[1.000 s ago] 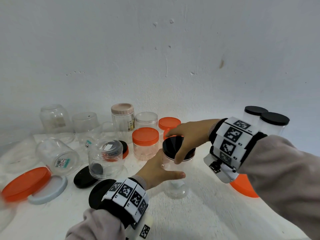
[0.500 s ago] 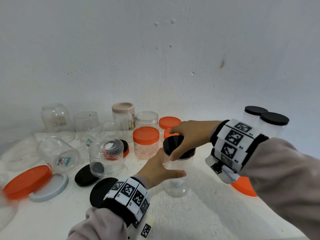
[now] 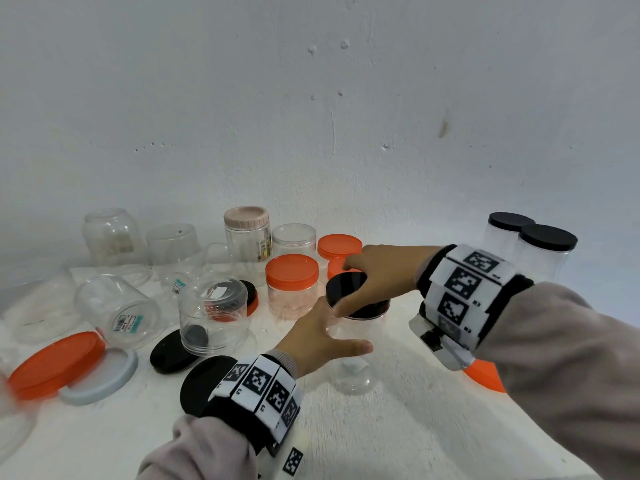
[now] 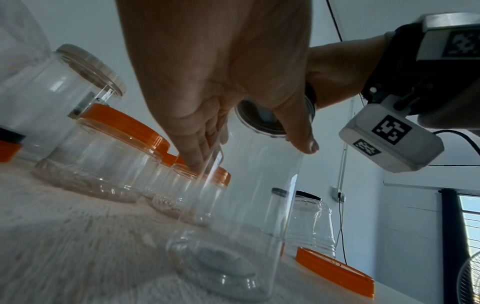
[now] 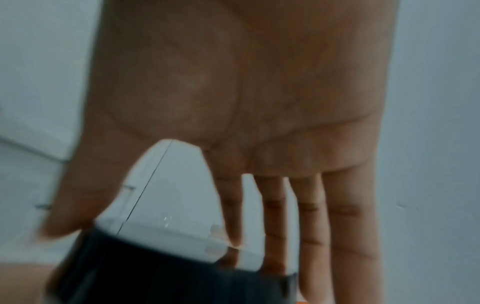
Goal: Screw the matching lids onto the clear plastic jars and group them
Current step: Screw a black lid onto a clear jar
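Note:
A tall clear jar stands on the white table in front of me. My left hand grips its upper wall, thumb on the near side and fingers round the far side. A black lid sits on the jar's mouth, slightly tilted. My right hand reaches in from the right and pinches the lid's rim between thumb and fingers. In the left wrist view the jar rises from the table with the lid seen from below. The right wrist view is blurred; the lid lies under my fingers.
Two black-lidded jars stand at the back right, with an orange lid under my right forearm. Orange-lidded jars, a pink-lidded jar and several open jars crowd the left. Loose black lids, a large orange lid and a white lid lie front left.
My right hand has turned a little on the black lid, its thumb sliding up and left along the rim. The left hand keeps its hold on the jar.

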Demonstrator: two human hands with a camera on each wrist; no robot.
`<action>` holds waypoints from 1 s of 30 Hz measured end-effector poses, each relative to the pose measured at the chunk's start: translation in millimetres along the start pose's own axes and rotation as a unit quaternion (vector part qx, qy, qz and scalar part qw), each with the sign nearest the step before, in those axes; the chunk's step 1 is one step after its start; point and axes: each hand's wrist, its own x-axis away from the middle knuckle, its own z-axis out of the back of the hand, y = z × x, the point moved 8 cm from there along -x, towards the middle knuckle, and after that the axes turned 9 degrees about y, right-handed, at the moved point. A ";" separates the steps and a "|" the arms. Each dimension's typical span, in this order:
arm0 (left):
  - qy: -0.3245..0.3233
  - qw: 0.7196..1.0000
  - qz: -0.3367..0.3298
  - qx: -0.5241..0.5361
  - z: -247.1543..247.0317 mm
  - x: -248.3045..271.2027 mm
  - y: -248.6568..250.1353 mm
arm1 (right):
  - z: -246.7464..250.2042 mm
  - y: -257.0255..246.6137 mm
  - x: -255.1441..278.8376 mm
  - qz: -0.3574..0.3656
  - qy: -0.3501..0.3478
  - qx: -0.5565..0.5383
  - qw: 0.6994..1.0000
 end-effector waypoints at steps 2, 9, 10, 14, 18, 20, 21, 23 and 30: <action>0.001 1.000 0.000 0.004 -0.1 -0.2 0.8 | 1.4 -1.4 3.1 0.022 -0.036 -0.028 0.999; 0.001 1.000 0.005 0.005 -0.6 -0.5 -1.1 | 0.1 -5.5 -0.3 0.038 -0.020 -0.012 0.999; 0.000 1.000 0.009 0.005 -0.6 -0.7 -2.2 | -1.4 -4.9 -0.8 0.027 -0.013 -0.005 1.000; 0.005 1.000 0.016 0.010 0.1 -0.9 -4.4 | -5.9 -0.9 -2.9 -0.008 0.006 0.003 1.000; 0.003 1.000 0.006 0.006 -1.0 -0.9 -2.3 | -5.4 -1.3 -1.4 0.028 -0.036 -0.050 0.998; 0.007 1.000 0.007 0.006 -0.6 -1.0 -2.4 | -3.6 -2.5 -0.3 0.044 -0.036 -0.070 0.996; 0.009 1.000 0.006 0.007 -0.4 -0.8 -2.3 | -3.0 -3.5 -0.1 0.049 -0.030 -0.075 0.996; 0.010 1.000 0.003 0.009 -0.6 -0.5 -2.0 | -2.1 -4.9 -0.1 0.056 -0.018 -0.078 0.995; 0.010 1.000 0.017 0.014 0.1 -0.6 -6.5 | -6.0 -4.6 -0.4 0.007 0.025 0.005 1.000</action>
